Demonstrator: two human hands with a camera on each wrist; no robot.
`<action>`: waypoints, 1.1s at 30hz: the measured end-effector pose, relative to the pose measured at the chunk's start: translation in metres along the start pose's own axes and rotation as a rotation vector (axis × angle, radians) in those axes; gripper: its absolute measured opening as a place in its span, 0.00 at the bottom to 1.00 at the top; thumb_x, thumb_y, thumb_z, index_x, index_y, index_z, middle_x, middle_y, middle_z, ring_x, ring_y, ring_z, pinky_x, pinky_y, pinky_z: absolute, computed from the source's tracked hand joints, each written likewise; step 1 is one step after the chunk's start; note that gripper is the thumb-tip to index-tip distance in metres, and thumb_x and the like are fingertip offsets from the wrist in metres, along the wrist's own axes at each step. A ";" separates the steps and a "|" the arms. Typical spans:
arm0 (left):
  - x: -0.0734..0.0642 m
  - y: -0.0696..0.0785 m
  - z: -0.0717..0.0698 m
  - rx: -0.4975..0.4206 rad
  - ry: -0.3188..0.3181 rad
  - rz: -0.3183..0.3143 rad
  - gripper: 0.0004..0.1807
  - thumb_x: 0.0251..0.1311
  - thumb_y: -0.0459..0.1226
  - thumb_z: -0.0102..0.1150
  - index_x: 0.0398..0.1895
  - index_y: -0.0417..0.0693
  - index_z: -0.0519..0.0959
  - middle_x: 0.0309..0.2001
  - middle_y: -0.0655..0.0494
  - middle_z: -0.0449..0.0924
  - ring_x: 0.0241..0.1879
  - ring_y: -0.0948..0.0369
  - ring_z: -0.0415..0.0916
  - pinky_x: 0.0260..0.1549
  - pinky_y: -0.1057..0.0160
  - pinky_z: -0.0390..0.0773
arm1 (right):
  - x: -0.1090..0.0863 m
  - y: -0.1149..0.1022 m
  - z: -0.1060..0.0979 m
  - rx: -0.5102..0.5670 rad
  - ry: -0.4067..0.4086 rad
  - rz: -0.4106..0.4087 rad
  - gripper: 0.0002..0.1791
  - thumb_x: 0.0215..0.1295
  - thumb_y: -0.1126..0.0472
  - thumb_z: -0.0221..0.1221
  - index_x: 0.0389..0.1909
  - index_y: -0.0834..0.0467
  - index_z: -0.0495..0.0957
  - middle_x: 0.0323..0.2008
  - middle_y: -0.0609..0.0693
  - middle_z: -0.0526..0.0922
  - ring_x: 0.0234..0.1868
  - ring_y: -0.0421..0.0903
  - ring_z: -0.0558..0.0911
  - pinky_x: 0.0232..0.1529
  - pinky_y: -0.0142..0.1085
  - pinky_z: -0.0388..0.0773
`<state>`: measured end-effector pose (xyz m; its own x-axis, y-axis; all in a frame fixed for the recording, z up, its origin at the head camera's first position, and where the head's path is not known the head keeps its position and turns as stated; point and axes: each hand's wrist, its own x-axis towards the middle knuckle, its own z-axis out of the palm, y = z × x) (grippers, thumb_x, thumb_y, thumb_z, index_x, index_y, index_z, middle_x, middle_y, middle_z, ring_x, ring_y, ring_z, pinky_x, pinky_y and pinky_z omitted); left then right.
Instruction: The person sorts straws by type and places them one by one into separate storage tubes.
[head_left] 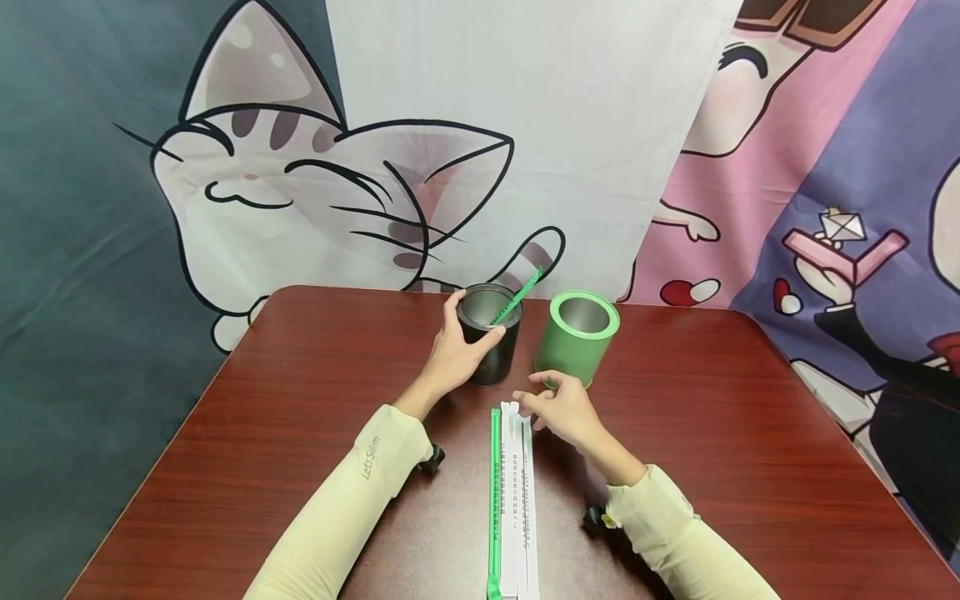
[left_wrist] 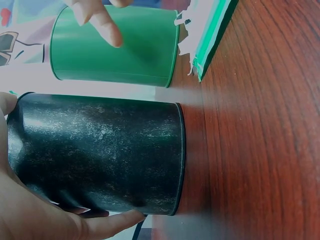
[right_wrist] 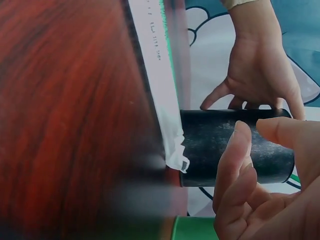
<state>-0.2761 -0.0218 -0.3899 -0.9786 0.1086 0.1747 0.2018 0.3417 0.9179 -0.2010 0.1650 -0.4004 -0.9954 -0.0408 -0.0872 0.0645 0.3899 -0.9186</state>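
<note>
My left hand (head_left: 452,357) holds a black cylindrical can (head_left: 493,358) by its side, thumb and fingers spread round it near the rim. Inside that can leans a green-wrapped straw (head_left: 525,292), its upper end sticking out. Just beyond the far ends of some long white paper-wrapped straws (head_left: 512,492) is my right hand (head_left: 566,410), fingers loosely bent with nothing between them. One green-wrapped straw (head_left: 494,500) lies along the left side of the white ones. In the right wrist view, thumb and fingertips (right_wrist: 242,131) are apart, overlapping the black can.
A green can (head_left: 573,354) with an open top stands right of the black one, just behind my right hand. Both cans are near the back edge of the reddish-brown table (head_left: 300,400). A cartoon-printed cloth (head_left: 585,142) hangs behind it.
</note>
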 end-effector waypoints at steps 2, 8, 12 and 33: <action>0.000 0.000 0.000 0.000 -0.001 -0.001 0.48 0.47 0.64 0.57 0.68 0.68 0.45 0.54 0.52 0.69 0.54 0.54 0.67 0.51 0.48 0.65 | 0.000 0.004 0.002 -0.002 -0.002 0.001 0.29 0.53 0.57 0.66 0.52 0.67 0.70 0.22 0.61 0.82 0.19 0.60 0.79 0.26 0.46 0.77; 0.001 -0.001 0.000 0.008 -0.001 -0.010 0.49 0.46 0.66 0.57 0.69 0.69 0.44 0.55 0.51 0.69 0.54 0.53 0.67 0.51 0.48 0.65 | 0.000 0.009 0.004 -0.011 0.001 0.012 0.30 0.52 0.56 0.66 0.52 0.67 0.71 0.21 0.58 0.82 0.18 0.59 0.79 0.23 0.45 0.76; 0.001 -0.002 0.000 0.011 0.001 -0.010 0.50 0.45 0.67 0.57 0.69 0.68 0.44 0.55 0.51 0.68 0.54 0.53 0.67 0.51 0.47 0.65 | 0.000 0.011 0.005 -0.028 0.003 0.027 0.30 0.52 0.55 0.67 0.53 0.66 0.71 0.20 0.56 0.82 0.18 0.56 0.80 0.22 0.44 0.76; 0.001 -0.001 0.000 0.010 0.007 0.001 0.49 0.47 0.64 0.58 0.69 0.67 0.45 0.54 0.52 0.69 0.53 0.53 0.67 0.51 0.48 0.65 | 0.004 0.021 0.002 -0.005 -0.062 0.124 0.25 0.54 0.60 0.62 0.53 0.62 0.71 0.22 0.53 0.83 0.17 0.48 0.80 0.16 0.36 0.68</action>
<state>-0.2776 -0.0216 -0.3910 -0.9787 0.1022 0.1778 0.2027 0.3511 0.9141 -0.2037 0.1715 -0.4206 -0.9734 -0.0483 -0.2240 0.1866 0.4001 -0.8973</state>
